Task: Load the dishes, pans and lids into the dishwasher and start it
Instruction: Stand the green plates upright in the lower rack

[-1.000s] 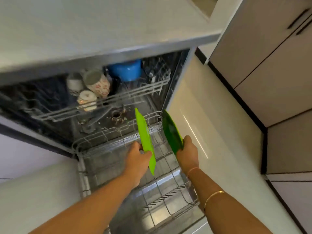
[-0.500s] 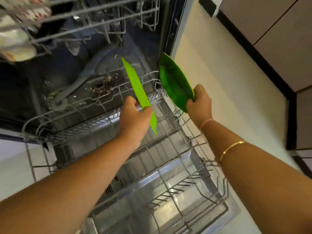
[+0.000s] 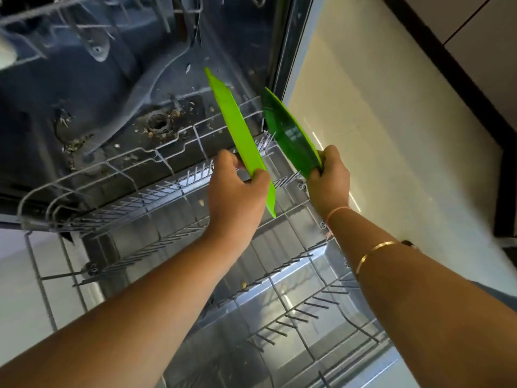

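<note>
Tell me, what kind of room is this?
Most likely a home kitchen: an open dishwasher has its lower rack pulled out, the left hand grips a light green plate and the right hand a dark green plate above it, and cupboard doors show at the upper right.

Bright light floods the cream floor [image 3: 391, 135], thin glare streaks gleaming there. The dishwasher tub [image 3: 98, 88] sits dim, bluish. The lime plate [image 3: 235, 130] and dark green plate [image 3: 291, 138] read crisp; the upper rack [image 3: 33, 15] smears with blur, edges bending wide-angle.

Upper rack [image 3: 56, 8] beyond top edge
</note>
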Demonstrator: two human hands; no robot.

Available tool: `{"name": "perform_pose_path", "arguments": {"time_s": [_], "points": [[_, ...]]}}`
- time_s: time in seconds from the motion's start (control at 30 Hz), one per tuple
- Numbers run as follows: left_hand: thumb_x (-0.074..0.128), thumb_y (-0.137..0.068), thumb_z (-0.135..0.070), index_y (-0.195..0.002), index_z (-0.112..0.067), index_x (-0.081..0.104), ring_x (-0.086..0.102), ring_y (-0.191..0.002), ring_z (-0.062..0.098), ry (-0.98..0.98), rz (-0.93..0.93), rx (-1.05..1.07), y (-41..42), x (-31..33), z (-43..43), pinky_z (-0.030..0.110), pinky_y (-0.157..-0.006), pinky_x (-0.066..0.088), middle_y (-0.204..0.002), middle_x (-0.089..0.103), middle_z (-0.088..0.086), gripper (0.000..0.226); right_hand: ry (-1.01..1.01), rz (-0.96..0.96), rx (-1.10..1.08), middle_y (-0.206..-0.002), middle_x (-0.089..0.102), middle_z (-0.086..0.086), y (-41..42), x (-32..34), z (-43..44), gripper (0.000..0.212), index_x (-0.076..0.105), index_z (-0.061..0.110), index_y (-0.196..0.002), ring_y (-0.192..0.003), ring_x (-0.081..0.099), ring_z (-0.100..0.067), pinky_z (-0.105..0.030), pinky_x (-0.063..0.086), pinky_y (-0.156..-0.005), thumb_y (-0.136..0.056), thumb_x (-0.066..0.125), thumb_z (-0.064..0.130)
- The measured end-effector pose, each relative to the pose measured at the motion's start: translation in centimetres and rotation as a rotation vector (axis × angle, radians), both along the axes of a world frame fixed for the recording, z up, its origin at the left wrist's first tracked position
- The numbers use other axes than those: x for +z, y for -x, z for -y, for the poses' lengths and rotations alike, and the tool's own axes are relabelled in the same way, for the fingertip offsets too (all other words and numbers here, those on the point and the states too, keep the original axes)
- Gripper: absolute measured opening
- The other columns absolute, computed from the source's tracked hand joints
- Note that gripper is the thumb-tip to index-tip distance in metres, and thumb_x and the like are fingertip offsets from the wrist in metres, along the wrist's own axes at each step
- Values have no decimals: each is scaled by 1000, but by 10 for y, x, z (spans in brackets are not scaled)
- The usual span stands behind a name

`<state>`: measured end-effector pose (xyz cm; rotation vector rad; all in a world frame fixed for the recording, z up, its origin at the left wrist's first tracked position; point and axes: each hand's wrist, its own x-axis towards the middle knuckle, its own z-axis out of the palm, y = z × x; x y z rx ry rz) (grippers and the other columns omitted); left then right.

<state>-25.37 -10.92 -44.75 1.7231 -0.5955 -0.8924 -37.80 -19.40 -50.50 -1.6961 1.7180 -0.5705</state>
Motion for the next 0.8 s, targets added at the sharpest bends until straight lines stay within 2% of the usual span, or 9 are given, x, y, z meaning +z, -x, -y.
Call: {"name": "perform_pose_path", "arguments": {"time_s": [0.07, 0.13, 0.2, 0.27, 0.37, 0.5, 0.63, 0.7, 0.8], "points": [[53, -68, -18, -72, -23, 37, 47, -65, 18, 5, -12, -5, 3, -1, -1, 50, -60, 49, -76, 52, 8, 17, -61, -40, -13, -64, 37, 0, 5, -7, -2, 17, 36, 9, -86, -62, 36, -23, -30, 23, -53, -82, 42, -7], [53, -68, -18, -72, -22, 38, 47, -66, 18, 16, -35, -6, 6, -3, -2, 46, -59, 49, -77, 53, 9, 16, -77, -148, 48, -70, 42, -2, 7, -11, -3, 11, 40, 10, -88, -68, 42, -23, -29, 31, -58, -86, 47, 1], [53, -68, -18, -73, -22, 39, 46, -66, 17, 29, -58, -7, 8, -4, -3, 42, -58, 46, -78, 52, 11, 15, -27, -375, 113, -91, 48, -8, 9, -14, -3, 10, 49, 9, -97, -86, 47, -28, -35, 41, -69, -89, 53, 14], [53, -69, -18, -73, -22, 39, 47, -66, 17, 32, -58, -14, 9, -6, -2, 46, -58, 48, -79, 52, 11, 15, -80, -477, 56, -110, 46, -12, 12, -17, 1, 23, 53, 9, -106, -97, 50, -32, -40, 46, -76, -90, 57, 26], [54, -69, -20, -72, -24, 39, 50, -69, 20, 18, -63, -6, 7, -10, -1, 52, -66, 51, -77, 52, 4, 16, -243, -486, 24, -115, 43, -13, 20, -16, 12, 34, 55, 9, -106, -94, 55, -34, -38, 46, -73, -88, 61, 37], [56, -68, -20, -73, -25, 42, 59, -84, 29, 10, -169, 30, 4, -13, 3, 60, -83, 50, -80, 55, -5, 15, -253, -488, 91, -118, 44, -12, 23, -9, 16, 45, 55, 9, -111, -96, 55, -33, -39, 48, -77, -85, 64, 44], [56, -67, -16, -74, -21, 43, 58, -84, 27, 33, -277, 32, 12, -14, 11, 63, -79, 50, -82, 57, 0, 15, -233, -467, 110, -120, 45, -12, 25, -4, 15, 48, 57, 10, -113, -98, 55, -31, -34, 44, -76, -84, 62, 48], [56, -67, -15, -73, -21, 42, 58, -81, 27, 32, -276, 31, 21, -14, 18, 60, -80, 52, -79, 56, 0, 16, -204, -451, 124, -120, 45, -11, 26, -2, 15, 47, 59, 10, -111, -99, 54, -30, -36, 46, -80, -85, 61, 49], [56, -76, -1, -69, -21, 39, 50, -64, 17, 23, -218, 47, 36, -17, 32, 41, -72, 51, -70, 50, -3, 27, -174, -419, 148, -119, 45, -11, 26, 1, 20, 43, 61, 10, -108, -98, 54, -30, -34, 44, -81, -86, 60, 47]]}}
